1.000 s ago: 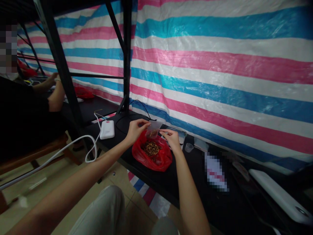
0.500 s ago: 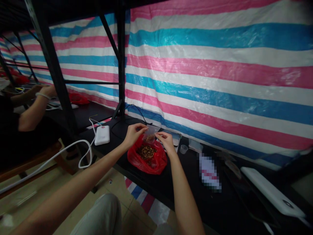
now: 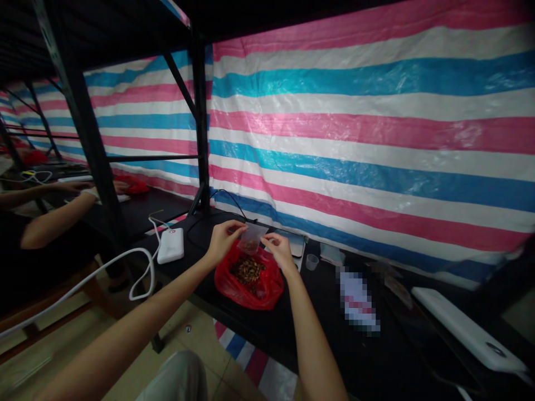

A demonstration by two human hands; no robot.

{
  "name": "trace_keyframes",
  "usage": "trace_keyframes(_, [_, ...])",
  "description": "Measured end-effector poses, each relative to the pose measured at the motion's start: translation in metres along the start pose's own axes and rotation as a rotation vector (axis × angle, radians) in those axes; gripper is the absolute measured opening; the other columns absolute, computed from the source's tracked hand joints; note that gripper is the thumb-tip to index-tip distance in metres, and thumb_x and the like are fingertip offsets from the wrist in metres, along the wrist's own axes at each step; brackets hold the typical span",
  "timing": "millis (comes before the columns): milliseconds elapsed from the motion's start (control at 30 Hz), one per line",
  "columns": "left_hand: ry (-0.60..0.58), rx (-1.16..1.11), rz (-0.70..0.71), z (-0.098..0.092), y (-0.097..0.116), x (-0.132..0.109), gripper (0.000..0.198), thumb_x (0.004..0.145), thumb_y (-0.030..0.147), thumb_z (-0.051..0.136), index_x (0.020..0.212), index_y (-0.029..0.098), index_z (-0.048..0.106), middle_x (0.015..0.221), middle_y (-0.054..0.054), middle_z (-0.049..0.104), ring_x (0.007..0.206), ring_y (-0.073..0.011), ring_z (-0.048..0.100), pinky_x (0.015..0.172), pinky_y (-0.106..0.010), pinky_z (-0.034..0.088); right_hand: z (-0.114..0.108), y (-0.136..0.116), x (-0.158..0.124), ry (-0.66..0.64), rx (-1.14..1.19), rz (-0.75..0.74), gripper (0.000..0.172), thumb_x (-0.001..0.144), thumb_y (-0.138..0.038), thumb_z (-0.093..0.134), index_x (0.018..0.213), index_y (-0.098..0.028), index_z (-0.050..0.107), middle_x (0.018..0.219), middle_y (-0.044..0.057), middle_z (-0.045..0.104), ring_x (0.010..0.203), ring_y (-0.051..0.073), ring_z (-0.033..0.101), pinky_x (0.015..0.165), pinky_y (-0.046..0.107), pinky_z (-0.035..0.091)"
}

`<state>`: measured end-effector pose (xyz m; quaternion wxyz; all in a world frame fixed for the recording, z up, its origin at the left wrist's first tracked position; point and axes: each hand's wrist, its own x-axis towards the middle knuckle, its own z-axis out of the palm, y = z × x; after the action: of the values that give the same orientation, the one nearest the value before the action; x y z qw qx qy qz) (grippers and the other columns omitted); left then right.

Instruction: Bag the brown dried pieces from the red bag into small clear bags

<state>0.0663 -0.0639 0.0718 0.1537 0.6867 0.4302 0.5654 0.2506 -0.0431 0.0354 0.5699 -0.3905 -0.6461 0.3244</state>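
Note:
A small clear plastic bag point(image 3: 253, 234) with some brownish pieces at its bottom hangs between my two hands. My left hand point(image 3: 226, 238) pinches its left side, and my right hand point(image 3: 278, 248) pinches the right side. Just below and nearer to me sits an open red plastic bag point(image 3: 251, 301) on the black tabletop. Inside it lies a heap of small brown and golden pieces point(image 3: 248, 271), too small to name exactly. A small clear cup point(image 3: 311, 262) stands to the right of my right hand.
On the left lies a white power bank point(image 3: 171, 245) with a white cable point(image 3: 112, 266). Clear plastic bags point(image 3: 332, 254), a blurred-out packet point(image 3: 358, 299) and a long white device point(image 3: 466, 327) are at the right. A black metal post point(image 3: 203, 122) rises behind. Another person's arm point(image 3: 62, 217) reaches at the far left.
The small clear bag now shows more openly between my hands, its upper part spread flatter. The view has tilted slightly upward. The other person's hands at the left have lowered to the table.

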Motion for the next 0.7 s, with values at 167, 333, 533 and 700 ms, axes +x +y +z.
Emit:
trace_keyframes(167, [0.06, -0.011, -0.051, -0.001, -0.006, -0.006, 0.028, 0.073, 0.041, 0.058, 0.078, 0.015, 0.068, 0.075, -0.004, 0.068, 0.062, -0.0138, 0.059, 0.055, -0.022, 0.045, 0.003, 0.0, -0.002, -0.039, 0.015, 0.021, 0.025, 0.064, -0.04, 0.064, 0.072, -0.016, 0.067, 0.066, 0.002, 0.063, 0.05, 0.01, 0.044, 0.046, 0.022, 0.032])
trace_keyframes(333, [0.1, -0.049, -0.078, 0.001, -0.011, -0.01, 0.029, 0.072, 0.042, 0.059, 0.079, 0.015, 0.068, 0.076, -0.005, 0.069, 0.061, -0.0138, 0.059, 0.054, -0.021, 0.045, 0.005, 0.0, -0.004, -0.051, 0.002, 0.036, 0.026, 0.063, -0.04, 0.064, 0.071, -0.016, 0.068, 0.062, 0.002, 0.063, 0.048, 0.01, 0.045, 0.045, 0.022, 0.032])
trace_keyframes(533, [0.108, -0.054, -0.072, 0.002, -0.007, -0.016, 0.029, 0.073, 0.042, 0.059, 0.08, 0.015, 0.068, 0.076, -0.005, 0.069, 0.064, -0.0143, 0.06, 0.055, -0.022, 0.045, 0.005, 0.0, -0.004, -0.089, 0.031, 0.042, 0.024, 0.062, -0.037, 0.067, 0.07, -0.015, 0.068, 0.064, 0.003, 0.064, 0.05, 0.011, 0.047, 0.047, 0.023, 0.034])
trace_keyframes(700, [0.134, -0.036, -0.086, 0.0, -0.007, -0.018, 0.029, 0.073, 0.042, 0.058, 0.079, 0.015, 0.068, 0.075, -0.005, 0.069, 0.064, -0.0145, 0.061, 0.056, -0.022, 0.045, 0.003, 0.001, -0.003, -0.062, 0.037, 0.049, 0.024, 0.063, -0.039, 0.066, 0.071, -0.016, 0.068, 0.064, 0.003, 0.065, 0.051, 0.011, 0.049, 0.048, 0.023, 0.035])
